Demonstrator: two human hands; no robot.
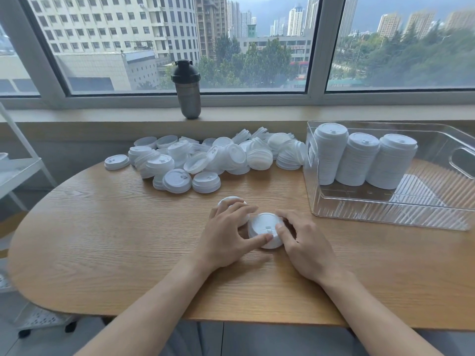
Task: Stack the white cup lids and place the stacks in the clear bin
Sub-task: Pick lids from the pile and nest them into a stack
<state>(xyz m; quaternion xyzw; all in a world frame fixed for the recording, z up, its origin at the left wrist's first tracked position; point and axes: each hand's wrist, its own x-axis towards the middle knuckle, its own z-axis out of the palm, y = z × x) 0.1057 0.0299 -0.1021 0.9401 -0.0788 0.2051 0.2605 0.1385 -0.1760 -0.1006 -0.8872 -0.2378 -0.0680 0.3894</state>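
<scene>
A person's two hands meet over white cup lids at the near middle of a wooden table (102,240). The left hand (226,235) lies curled over one lid (231,201), only the far edge of which shows beyond the fingers, while its thumb reaches across to touch the top of a second lid (264,228) just to its right. The right hand (300,240) grips that second lid from the other side, fingers bent round its far rim and thumb pressed on its top. Beyond both hands, a loose heap of lids (205,158) sprawls along the table's far edge. To the right of the right hand and farther off stands the clear bin (385,211), with three tall stacks of lids (359,160) standing side by side against its left wall. A dark shaker bottle (187,91) stands on the windowsill beyond the heap.
</scene>
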